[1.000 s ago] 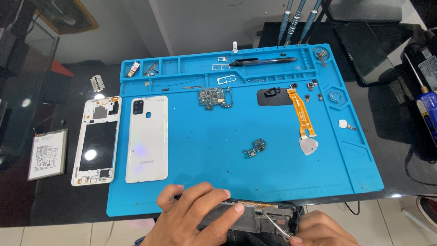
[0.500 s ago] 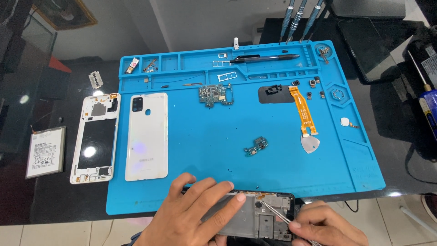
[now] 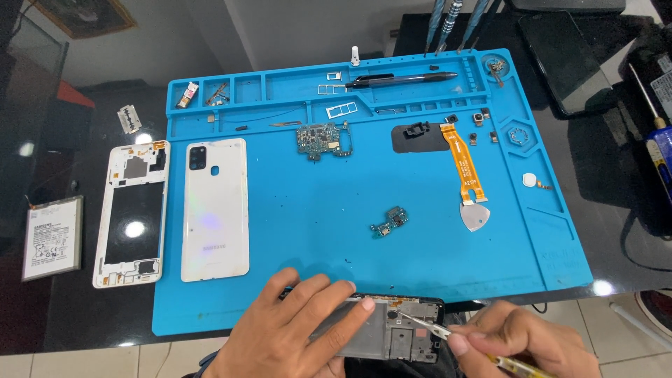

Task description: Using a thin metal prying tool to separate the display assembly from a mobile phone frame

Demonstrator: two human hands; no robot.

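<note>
Gripping phone frame [image 3: 381, 330] at 6 o'clock, left hand [image 3: 294, 329] clamps it | right hand [image 3: 521, 339] pinches tweezers [image 3: 427, 325], tips on frame | best: steady, light pressure

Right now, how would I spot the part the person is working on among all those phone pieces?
Start at the big blue mat and go to its near edge, where the two hands meet. The left hand steadies a dark phone frame there, while the right hand brings tweezers to it. It is grey-black, unlike the white back cover and white inner frame.
</note>
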